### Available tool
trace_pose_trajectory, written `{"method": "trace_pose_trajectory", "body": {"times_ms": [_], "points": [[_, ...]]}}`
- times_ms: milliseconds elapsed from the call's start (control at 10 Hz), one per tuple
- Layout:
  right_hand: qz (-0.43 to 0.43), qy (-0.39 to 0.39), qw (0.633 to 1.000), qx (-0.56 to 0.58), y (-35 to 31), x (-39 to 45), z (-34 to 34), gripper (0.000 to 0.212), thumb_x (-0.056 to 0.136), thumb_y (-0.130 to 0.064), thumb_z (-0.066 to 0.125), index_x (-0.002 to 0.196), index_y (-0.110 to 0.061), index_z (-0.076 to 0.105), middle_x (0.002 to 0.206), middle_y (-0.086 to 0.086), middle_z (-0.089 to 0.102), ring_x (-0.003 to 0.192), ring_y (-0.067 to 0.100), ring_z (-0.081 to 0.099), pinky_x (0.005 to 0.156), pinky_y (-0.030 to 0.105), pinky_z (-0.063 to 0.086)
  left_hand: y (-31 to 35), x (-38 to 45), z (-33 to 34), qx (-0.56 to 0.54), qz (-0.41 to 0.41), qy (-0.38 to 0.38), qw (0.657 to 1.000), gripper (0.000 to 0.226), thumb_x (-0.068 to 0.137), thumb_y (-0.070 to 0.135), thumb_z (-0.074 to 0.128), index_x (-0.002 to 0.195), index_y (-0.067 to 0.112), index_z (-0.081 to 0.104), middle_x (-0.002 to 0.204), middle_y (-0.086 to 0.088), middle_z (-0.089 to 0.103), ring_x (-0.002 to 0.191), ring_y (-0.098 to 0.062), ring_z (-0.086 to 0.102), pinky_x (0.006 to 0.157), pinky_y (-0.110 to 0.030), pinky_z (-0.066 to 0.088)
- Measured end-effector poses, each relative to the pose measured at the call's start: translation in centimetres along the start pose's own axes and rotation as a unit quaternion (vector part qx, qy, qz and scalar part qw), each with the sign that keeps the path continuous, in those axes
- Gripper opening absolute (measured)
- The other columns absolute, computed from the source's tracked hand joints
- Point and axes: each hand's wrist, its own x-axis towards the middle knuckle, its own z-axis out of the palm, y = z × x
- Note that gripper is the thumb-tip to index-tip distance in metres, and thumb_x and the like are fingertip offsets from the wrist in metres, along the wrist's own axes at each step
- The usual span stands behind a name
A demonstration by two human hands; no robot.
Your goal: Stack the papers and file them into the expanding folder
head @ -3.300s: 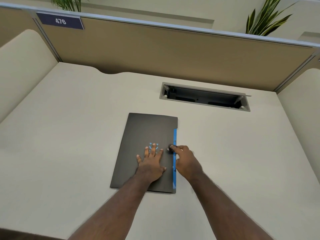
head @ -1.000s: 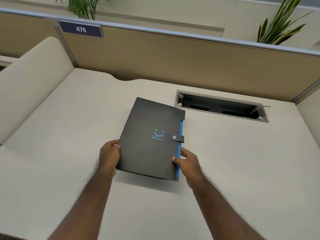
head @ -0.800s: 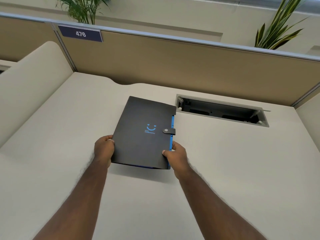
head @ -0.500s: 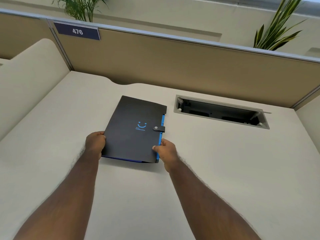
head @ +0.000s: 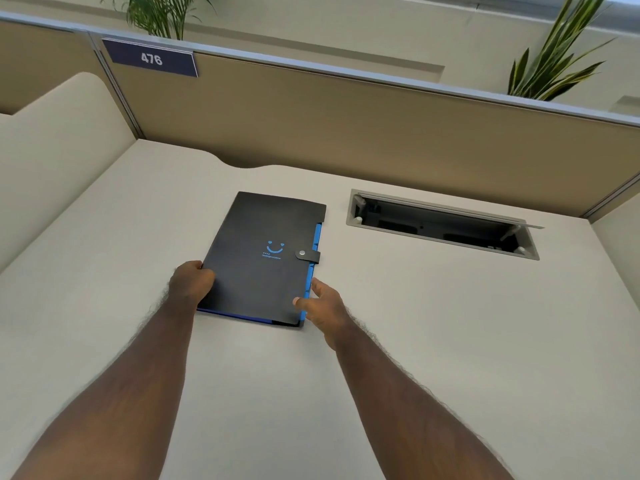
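Note:
The black expanding folder (head: 263,258) lies closed on the beige desk (head: 415,341), snap strap fastened, with a blue smiley print on its cover and blue tabs along its right edge. My left hand (head: 190,285) curls around the folder's lower left edge. At the lower right corner is my right hand (head: 322,306), fingers spread beside the blue edge and thumb tip on the cover. No loose papers are in view.
A recessed cable tray (head: 443,225) with an open lid sits in the desk to the right of the folder. A tan partition (head: 346,126) with a "476" plate (head: 150,58) runs along the back. Padded side panels (head: 52,150) flank the desk.
Both hands lifted the folder off the desk, carried it away from me and to the left, then set it down. My right hand's fingers have loosened from the edge.

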Motion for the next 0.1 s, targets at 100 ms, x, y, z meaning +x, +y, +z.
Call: {"method": "trace_pose_trajectory", "body": {"times_ms": [100], "points": [[-0.004,0.018,1.0,-0.025,0.03,-0.54,-0.61,0.072,0.088,-0.015,0.066,0.15,-0.012,0.031,0.157,0.006,0.034,0.141,0.025,0.038,0.11,0.036,0.037,0.68,-1.11,0.01,0.061,-0.021,0.033,0.997,0.038,0.077,0.014,0.049,0.112,0.012,0.065,0.121,-0.019,0.058,0.114,-0.042,0.052,0.092,-0.044,0.044]]}}
